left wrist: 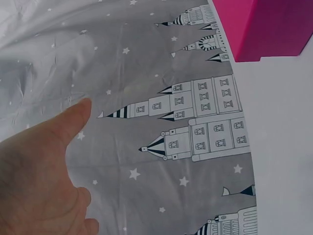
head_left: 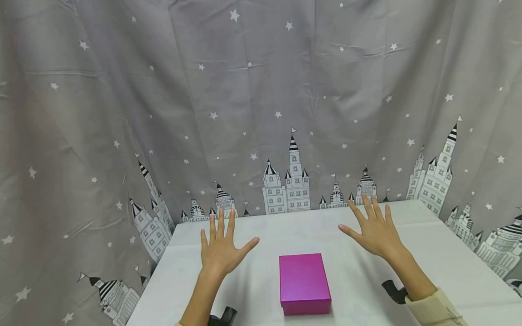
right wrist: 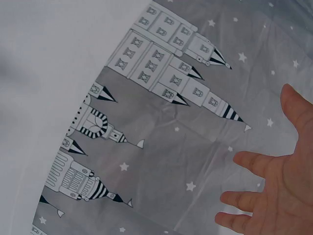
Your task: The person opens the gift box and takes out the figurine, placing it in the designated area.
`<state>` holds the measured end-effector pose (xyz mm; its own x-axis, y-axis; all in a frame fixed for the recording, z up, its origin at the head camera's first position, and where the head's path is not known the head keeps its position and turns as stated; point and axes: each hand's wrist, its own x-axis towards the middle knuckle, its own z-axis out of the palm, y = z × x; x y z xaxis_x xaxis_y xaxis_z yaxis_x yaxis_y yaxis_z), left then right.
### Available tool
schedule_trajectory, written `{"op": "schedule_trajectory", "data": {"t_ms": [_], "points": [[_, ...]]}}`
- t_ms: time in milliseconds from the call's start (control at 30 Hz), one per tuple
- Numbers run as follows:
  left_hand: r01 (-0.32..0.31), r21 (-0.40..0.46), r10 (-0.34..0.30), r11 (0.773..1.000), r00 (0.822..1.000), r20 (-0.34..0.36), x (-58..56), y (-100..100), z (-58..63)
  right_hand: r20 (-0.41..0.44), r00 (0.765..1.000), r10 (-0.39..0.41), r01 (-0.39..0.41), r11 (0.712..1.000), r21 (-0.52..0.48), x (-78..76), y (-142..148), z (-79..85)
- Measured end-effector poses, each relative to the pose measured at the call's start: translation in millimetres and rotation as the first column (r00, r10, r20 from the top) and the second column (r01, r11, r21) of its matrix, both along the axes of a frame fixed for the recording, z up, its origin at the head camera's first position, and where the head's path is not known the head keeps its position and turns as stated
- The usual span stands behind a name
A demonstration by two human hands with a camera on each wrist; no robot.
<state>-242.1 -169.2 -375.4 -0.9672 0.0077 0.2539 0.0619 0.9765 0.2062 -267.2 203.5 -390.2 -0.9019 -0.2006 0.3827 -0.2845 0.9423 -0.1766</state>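
A magenta lidded box [head_left: 305, 278] sits on the white table between my two hands, nearer the front. Left of it, my left hand [head_left: 220, 253] is held up with straight, spread fingers and touches nothing. My right hand [head_left: 377, 231] is raised to the right of the box, fingers also spread and holding nothing. In the left wrist view, part of the magenta box [left wrist: 269, 29] shows at the upper right, apart from the left hand [left wrist: 44, 181]. The right wrist view has the right hand [right wrist: 288, 181] with its fingers apart; the box is out of that view.
A white-covered table [head_left: 253, 290] stretches under both hands. Behind and at the sides hangs a grey curtain [head_left: 228, 90] printed with stars and castles. A black wrist mount [head_left: 394, 292] is on the right wrist, another black mount [head_left: 223, 317] on the left.
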Motion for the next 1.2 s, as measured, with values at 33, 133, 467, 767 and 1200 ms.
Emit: {"op": "schedule_trajectory", "data": {"t_ms": [33, 133, 467, 767, 1200], "points": [[0.000, 0.002, 0.000, 1.000, 1.000, 0.002, 0.1, -0.1, -0.5, 0.004, 1.000, 0.001, -0.001, 1.000, 0.001, 0.5, -0.4, -0.1], [0.000, 0.015, 0.000, 1.000, 1.000, -0.006, 0.2, 0.0, -1.8, 0.008, 1.000, 0.005, -0.005, 1.000, -0.001, 2.8, -2.0, 0.6], [-0.002, 0.248, 0.046, 0.969, 0.984, -0.173, 16.2, 12.4, -22.4, 0.048, 0.999, -0.001, 0.013, 0.966, -0.259, 29.1, -21.2, -7.0], [-0.002, 0.443, 0.016, 0.896, 0.999, -0.029, 35.8, 52.0, -72.3, 0.335, 0.938, 0.091, 0.100, 0.854, -0.511, 44.7, -57.6, -57.8], [0.065, 0.621, -0.152, 0.781, 0.984, 0.088, 35.7, 86.4, -108.6, 0.479, 0.852, 0.211, 0.202, 0.712, -0.672, 38.7, -81.3, -94.7]]}}
